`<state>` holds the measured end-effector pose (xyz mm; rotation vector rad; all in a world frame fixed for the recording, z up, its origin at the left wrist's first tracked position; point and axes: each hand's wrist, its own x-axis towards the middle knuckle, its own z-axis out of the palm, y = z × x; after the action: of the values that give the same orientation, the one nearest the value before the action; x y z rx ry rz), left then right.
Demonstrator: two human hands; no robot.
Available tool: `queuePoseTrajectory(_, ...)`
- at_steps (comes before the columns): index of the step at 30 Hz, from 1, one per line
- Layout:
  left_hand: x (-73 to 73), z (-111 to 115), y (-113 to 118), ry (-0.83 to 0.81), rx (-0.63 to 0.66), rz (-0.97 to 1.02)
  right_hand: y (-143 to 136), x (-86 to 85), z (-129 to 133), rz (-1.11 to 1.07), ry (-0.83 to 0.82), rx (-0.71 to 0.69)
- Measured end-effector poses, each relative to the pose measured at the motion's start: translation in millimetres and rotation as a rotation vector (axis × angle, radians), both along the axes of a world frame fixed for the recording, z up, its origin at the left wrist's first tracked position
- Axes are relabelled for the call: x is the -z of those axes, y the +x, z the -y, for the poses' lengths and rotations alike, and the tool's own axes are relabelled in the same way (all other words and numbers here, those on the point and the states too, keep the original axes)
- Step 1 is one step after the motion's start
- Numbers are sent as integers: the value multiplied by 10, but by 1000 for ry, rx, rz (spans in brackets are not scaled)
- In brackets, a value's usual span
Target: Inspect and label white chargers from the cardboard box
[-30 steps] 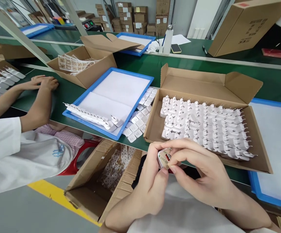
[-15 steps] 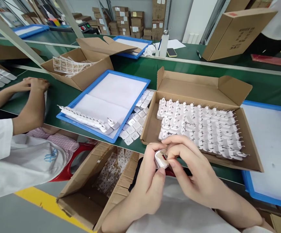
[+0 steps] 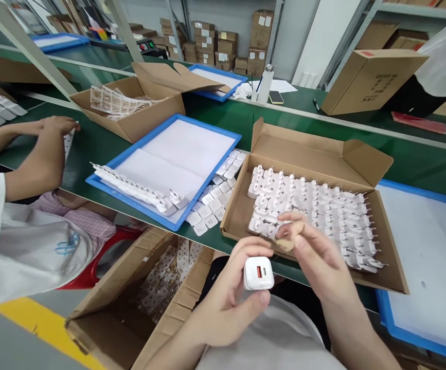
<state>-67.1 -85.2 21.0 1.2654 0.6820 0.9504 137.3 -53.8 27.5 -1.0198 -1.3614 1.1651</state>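
"Head view: state of the left hand [image 3: 230, 303]?"

"Clamped on one white USB wall charger [image 3: 259, 281], thumb below and fingers behind and above. The port face is toward the camera, showing a red slot and a smaller slot."

"And the right hand [image 3: 321, 257]?"

"Raised just beside the left, pinching a thin brown film [image 3: 285, 244] above and to the right of the charger. Whether the film touches the left fingertips, I cannot tell."

"Surroundings?"

"Beyond the hands, an open carton [image 3: 396, 244] holds rows of pronged white adapters [image 3: 323, 208], pins up. Left of it, loose chargers [image 3: 211, 203] lie port side up on the green bench [image 3: 207, 113], next to a blue-rimmed tray [image 3: 197, 136] bearing a line of adapters along its near side. A second blue-rimmed tray is at right [image 3: 431, 257]."

"Anyone else?"

"One co-worker at far left, forearms [image 3: 33, 154] over the bench."
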Motion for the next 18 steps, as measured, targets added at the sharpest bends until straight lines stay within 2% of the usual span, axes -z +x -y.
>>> queuePoseTrajectory(3, -5, 9, -46, -24, 27, -11, -76, 26, 28, 147, -3, -59)
queuePoseTrajectory(7, 55, 42, -124, -50, 34, 56, -240, 58, 7, 221, 12, -99)
queuePoseTrajectory(10, 176, 61, -405, -47, -39, -16, -321, 99, -5, 261, 2, -156)
queuePoseTrajectory(12, 336, 60, -749, -85, -131, -118, -322, 121, 10, 274, -22, -178)
queuePoseTrajectory(13, 447, 57, -948, -155, -192, -192, -300, 128, 20, 270, -28, -178)
queuePoseTrajectory(15, 726, 49, -1334, -410, -534, -367, -204, 141, 24, 262, -21, -162)
queuePoseTrajectory(18, 1222, 21, -1706, -579, -750, -536, 37, 171, -47, 318, 48, -50)
